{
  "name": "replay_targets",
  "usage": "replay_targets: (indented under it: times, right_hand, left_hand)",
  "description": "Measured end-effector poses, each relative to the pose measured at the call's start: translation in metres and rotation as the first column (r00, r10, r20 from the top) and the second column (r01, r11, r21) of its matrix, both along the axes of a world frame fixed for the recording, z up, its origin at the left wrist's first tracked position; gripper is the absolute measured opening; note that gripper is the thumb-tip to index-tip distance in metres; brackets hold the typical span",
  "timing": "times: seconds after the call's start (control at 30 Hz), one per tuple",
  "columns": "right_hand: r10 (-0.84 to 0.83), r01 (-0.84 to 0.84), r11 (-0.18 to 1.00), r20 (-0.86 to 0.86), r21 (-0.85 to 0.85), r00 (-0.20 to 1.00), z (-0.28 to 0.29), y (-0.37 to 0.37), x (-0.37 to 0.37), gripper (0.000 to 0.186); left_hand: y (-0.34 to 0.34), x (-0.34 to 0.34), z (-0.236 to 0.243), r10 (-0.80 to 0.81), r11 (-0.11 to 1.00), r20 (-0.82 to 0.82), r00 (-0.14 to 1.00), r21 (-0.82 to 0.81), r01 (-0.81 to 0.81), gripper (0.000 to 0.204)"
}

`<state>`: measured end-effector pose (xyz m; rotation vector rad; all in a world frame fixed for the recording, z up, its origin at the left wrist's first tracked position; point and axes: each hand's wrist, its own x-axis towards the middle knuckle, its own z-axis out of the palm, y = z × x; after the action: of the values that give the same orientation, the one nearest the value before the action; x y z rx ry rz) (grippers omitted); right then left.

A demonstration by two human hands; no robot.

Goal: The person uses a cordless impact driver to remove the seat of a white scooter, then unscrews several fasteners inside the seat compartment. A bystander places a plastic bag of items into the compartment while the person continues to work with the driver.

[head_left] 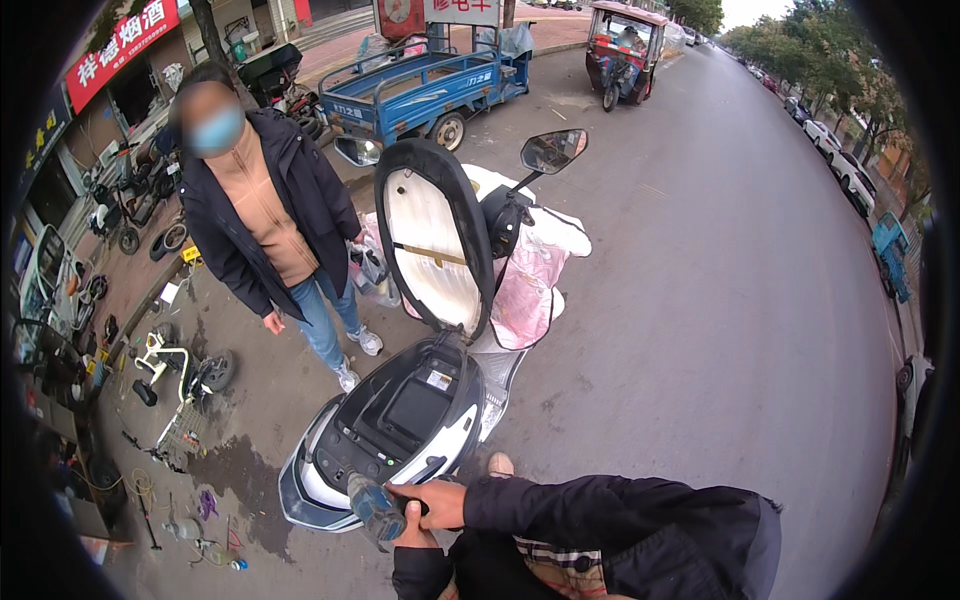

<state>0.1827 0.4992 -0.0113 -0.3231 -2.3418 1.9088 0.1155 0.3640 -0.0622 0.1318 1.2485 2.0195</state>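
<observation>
A blue and black cordless drill [376, 507] is held low in front of me, over the tail of a white electric scooter [463, 440]. My right hand [437, 503] is closed at the drill's grip, its index finger stretched along the drill's body. Just below it, my left hand [415, 532] is closed about the grip with the thumb up; its other fingers are mostly hidden. The scooter's seat [436, 235] is tipped up, showing its pale underside. Beneath it lies the black storage compartment [412, 405].
A masked person [270, 200] stands left of the scooter, carrying a plastic bag [372, 272]. A white bicycle-like frame [172, 365] and scattered tools lie on the pavement at left. Behind are a blue cargo tricycle [430, 95] and a covered three-wheeler [625, 55]. Parked cars line the road's right side.
</observation>
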Motion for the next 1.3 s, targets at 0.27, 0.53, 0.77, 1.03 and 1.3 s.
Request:
replay_targets:
  times: [0.27, 0.53, 0.77, 1.03, 1.3]
  right_hand:
    - [0.157, -0.157, 0.987, 0.017, -0.044, 0.987, 0.023, 0.004, -0.008, 0.086]
    - [0.179, -0.182, 0.983, -0.145, -0.012, 0.973, 0.017, 0.002, -0.011, 0.062]
    - [0.006, 0.0, 0.981, 0.028, -0.196, 1.0, -0.002, 0.035, 0.01, 0.041]
    - [-0.675, 0.64, 0.732, -0.127, -0.232, 0.727, -0.019, 0.113, 0.024, 0.041]
    - [-0.416, 0.452, 0.887, -0.265, 0.092, 0.87, 0.038, 0.062, -0.044, 0.049]
  left_hand:
    - [-0.004, -0.003, 0.013, 0.171, 0.982, -0.071, 0.983, -0.066, -0.175, 0.065]
    - [-0.01, -0.007, 0.034, 0.257, 0.966, 0.06, 0.964, -0.02, -0.256, 0.047]
    - [-0.022, -0.027, 0.028, 0.362, 0.93, -0.061, 0.93, -0.043, -0.365, 0.037]
    - [-0.072, -0.059, 0.015, 0.507, 0.86, 0.112, 0.855, -0.003, -0.509, 0.037]
    - [-0.125, -0.071, 0.034, 0.615, 0.78, 0.187, 0.766, -0.004, -0.626, 0.036]
